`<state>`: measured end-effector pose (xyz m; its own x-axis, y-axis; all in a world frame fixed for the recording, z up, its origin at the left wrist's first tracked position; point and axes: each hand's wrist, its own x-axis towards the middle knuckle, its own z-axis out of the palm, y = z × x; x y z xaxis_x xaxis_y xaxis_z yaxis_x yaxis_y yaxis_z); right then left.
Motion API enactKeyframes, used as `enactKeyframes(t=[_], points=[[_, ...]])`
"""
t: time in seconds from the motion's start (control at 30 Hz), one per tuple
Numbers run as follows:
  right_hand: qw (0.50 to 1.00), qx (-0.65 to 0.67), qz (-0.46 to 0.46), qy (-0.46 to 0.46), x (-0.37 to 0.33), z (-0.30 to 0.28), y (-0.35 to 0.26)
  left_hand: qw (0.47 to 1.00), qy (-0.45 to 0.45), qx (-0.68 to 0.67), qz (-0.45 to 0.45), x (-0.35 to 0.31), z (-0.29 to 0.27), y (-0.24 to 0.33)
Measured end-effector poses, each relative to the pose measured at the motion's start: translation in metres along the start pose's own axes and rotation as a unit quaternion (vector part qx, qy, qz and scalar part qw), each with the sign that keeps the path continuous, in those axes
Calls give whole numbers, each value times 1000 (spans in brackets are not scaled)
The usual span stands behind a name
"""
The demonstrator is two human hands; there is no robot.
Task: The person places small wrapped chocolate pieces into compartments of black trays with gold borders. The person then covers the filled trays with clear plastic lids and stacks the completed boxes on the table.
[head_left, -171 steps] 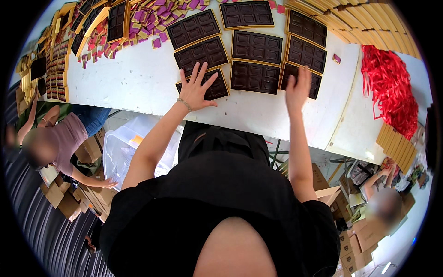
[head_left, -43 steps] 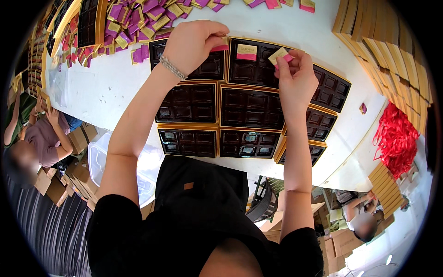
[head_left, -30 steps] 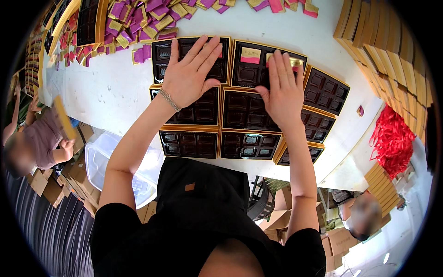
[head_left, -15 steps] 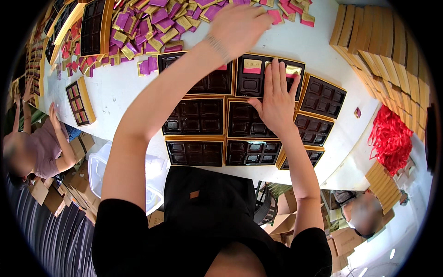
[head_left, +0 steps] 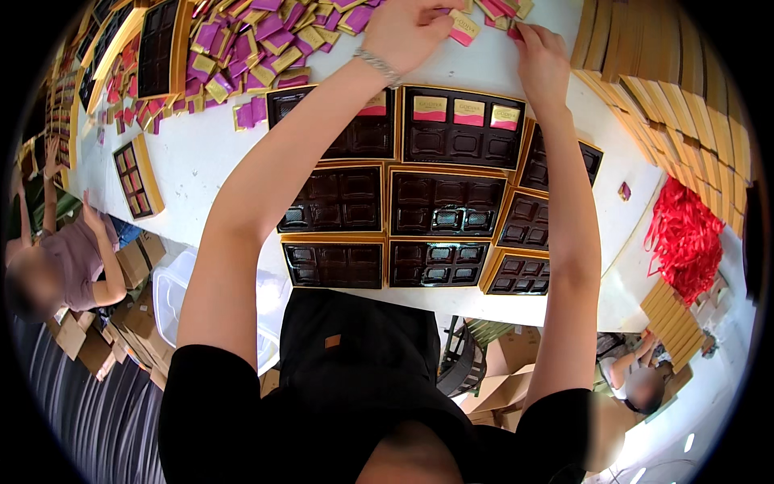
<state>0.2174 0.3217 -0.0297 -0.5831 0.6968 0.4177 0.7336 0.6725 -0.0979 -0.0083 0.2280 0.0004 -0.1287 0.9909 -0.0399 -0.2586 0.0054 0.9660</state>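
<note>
My left hand (head_left: 407, 39) reaches over the far side of the table, its fingers closed on a wrapped chocolate (head_left: 463, 29) in gold and pink. Opposite it, my right hand (head_left: 545, 64) pinches the edge of another pink wrapped chocolate (head_left: 513, 31) beside a small group of them. Below both hands lies a box with a dark brown tray (head_left: 459, 147). Three gold and pink chocolates (head_left: 468, 114) fill its far row of pockets. The box to its left (head_left: 355, 143) shows a pink and gold piece, partly hidden by my left forearm.
Several boxes with dark trays (head_left: 447, 202) stand in rows nearer me. Purple and gold chocolates (head_left: 270, 36) lie heaped at the far left. Stacked box parts (head_left: 669, 97) and red ribbon (head_left: 685, 234) line the right. A co-worker (head_left: 72, 258) is at the left, another (head_left: 633, 375) lower right.
My right hand has left the box and reached to the pink chocolates at the far side. Three chocolates now show uncovered in that box. My left hand has shifted slightly left, a chocolate now visible at its fingertips.
</note>
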Motion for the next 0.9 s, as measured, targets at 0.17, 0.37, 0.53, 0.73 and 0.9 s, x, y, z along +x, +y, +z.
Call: enactKeyframes(t=[0.17,0.37,0.53,0.73,0.9], points=[[990,130,54,-27,-4,-36,-26,949,107,295,-26,-86,-65,68],[945,303,-112,-44,-7,-51,-194,874,215,436,-22,-177,-130,57],[970,186,-150,-33,-8,-26,-232,816,201,536,75,-165,-117,47],[974,95,-160,-133,-33,-42,-234,722,77,682,88,-186,-109,43],[973,87,-164,-140,-36,-49,-234,696,6,716,47,-195,-110,46]])
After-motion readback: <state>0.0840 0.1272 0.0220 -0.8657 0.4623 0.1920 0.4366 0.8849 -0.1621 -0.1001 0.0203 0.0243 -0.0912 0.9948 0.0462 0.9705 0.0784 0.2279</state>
